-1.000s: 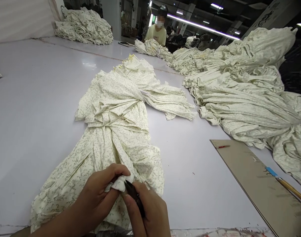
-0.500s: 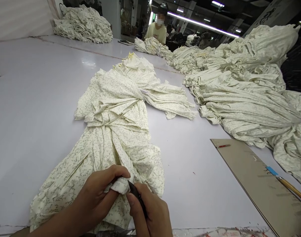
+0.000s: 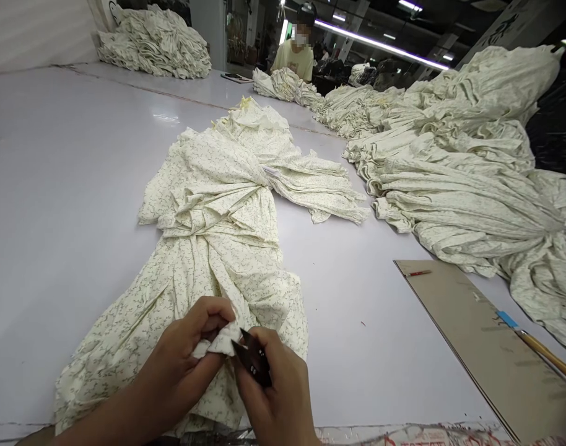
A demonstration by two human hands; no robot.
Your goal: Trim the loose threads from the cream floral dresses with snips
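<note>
My left hand [image 3: 185, 350] pinches a small fold of the cream cotton fabric [image 3: 220, 344], part of a long gathered length of sprigged cloth [image 3: 213, 266] lying along the table. My right hand [image 3: 278, 390] grips small black thread snips [image 3: 254, 359], whose dark blades sit right beside that fold. The two hands are close together, with the snips between them. Part of the snips is hidden by my right fingers.
The pale laminated cutting table [image 3: 78, 186] stretches out ahead. Large heaps of the same cloth [image 3: 454, 186] lie along the right, with a brown card sheet [image 3: 478, 347] and a wooden-handled tool [image 3: 547, 356] nearby. Another stack [image 3: 155, 46] stands at the back left, and a masked co-worker [image 3: 295, 62] sits far ahead.
The snips have turned, now showing their flat side instead of a thin edge. Both hands have risen slightly, and the fabric fold sits higher, between them.
</note>
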